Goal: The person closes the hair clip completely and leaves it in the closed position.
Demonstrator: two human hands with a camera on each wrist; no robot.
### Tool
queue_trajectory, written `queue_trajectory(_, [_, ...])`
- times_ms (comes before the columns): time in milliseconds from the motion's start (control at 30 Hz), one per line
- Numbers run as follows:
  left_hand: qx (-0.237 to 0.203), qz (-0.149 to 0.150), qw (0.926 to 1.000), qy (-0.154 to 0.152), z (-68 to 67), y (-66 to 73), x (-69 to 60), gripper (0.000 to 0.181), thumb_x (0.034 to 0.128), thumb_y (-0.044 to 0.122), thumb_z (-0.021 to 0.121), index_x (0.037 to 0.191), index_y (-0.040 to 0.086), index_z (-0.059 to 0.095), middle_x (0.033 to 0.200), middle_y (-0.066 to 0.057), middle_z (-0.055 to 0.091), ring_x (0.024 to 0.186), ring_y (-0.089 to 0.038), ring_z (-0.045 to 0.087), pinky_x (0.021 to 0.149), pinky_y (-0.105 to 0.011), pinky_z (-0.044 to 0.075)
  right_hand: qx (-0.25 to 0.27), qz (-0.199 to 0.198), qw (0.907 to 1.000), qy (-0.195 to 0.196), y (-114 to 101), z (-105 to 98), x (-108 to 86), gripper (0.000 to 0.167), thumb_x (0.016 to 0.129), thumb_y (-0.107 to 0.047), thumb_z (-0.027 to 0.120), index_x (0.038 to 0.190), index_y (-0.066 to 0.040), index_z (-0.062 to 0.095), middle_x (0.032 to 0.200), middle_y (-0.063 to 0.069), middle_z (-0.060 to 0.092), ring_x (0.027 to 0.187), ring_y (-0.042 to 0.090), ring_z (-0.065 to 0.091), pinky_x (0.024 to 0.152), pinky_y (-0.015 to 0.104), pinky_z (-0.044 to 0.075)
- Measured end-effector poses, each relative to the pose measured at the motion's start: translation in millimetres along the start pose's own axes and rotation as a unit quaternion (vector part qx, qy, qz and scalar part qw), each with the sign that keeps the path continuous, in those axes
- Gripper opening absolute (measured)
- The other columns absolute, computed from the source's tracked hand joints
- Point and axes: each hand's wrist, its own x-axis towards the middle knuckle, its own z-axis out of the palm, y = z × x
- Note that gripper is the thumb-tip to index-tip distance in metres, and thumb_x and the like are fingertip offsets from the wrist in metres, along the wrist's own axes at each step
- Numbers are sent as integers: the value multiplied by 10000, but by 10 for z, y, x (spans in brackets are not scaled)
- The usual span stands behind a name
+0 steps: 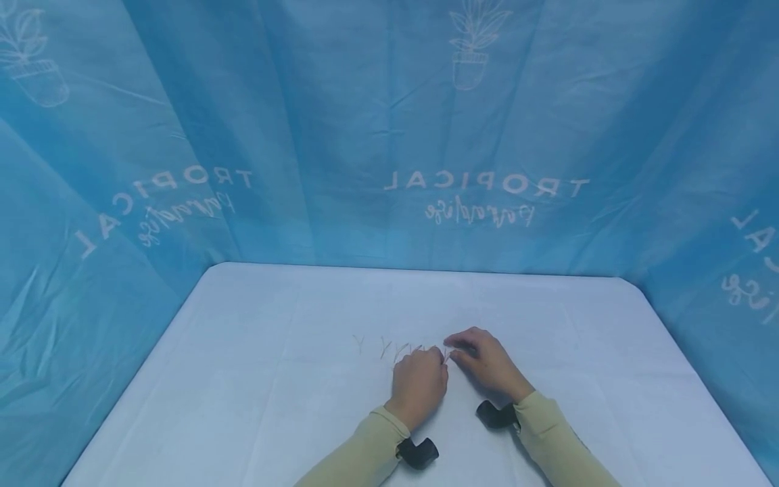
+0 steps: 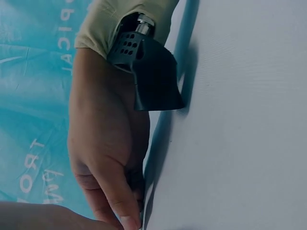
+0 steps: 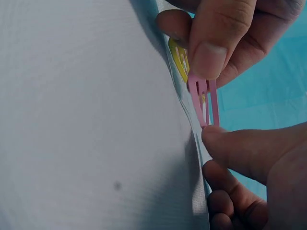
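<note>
in left grip (image 1: 420, 383), pink clip (image 3: 195, 99), end protruding

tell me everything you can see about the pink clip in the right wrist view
The pink clip is slim, with narrow strips and open slots between them; plastic or coated metal, hard to say which. The left hand pinches one end, its thumb covering that part, so the full outline is hidden. The other end reaches the right hand's thumb tip and seems to touch it. It sits close to the white tabletop; whether it touches that is unclear.
</note>
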Motion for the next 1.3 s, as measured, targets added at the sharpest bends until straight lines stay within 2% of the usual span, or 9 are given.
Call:
queue_trajectory(267, [-175,-54,9998,108,-36,-40,30,102,890,220,738,835,134,730,711,-18,700,594,-236,649,502,-351,474,38,-15,10000,-58,5,-11,5,174,915,-74,722,1083,-111,746,1035,-6,698,1050,257,643,948,487,489])
queue_trajectory(567, [-283,-56,9996,-8,-91,-99,66,73,875,205,757,875,132,755,701,1,697,590,-188,649,487,-311,458,203,259,9994,-130,-14,-26,14,161,937,-115,706,1094,-113,736,1052,-3,699,1083,280,639,971,509,479])
queue_trajectory(800, [-414,-154,9990,-37,-155,-118,83,75,882,194,744,896,123,764,738,-5,716,606,-183,653,494,-314,453,446,433,9981,3,-39,-21,1,147,933,-142,719,1076,-115,739,1060,12,701,1106,298,635,980,523,471])
queue_trajectory(1067, [-482,-136,9987,63,-192,-150,96,79,879,198,741,896,125,766,697,9,696,543,-136,574,492,-300,424,497,707,9962,47,-50,-7,-4,154,933,-173,723,1079,-123,738,1081,19,704,1132,299,627,1003,521,453])
queue_trajectory(1300, [-660,-155,9975,176,-206,-190,123,75,878,178,730,880,114,770,637,21,655,488,-93,456,451,-274,370,715,631,9952,203,-59,12,-8,157,935,-209,730,1068,-127,737,1076,6,711,1095,271,645,977,493,475])
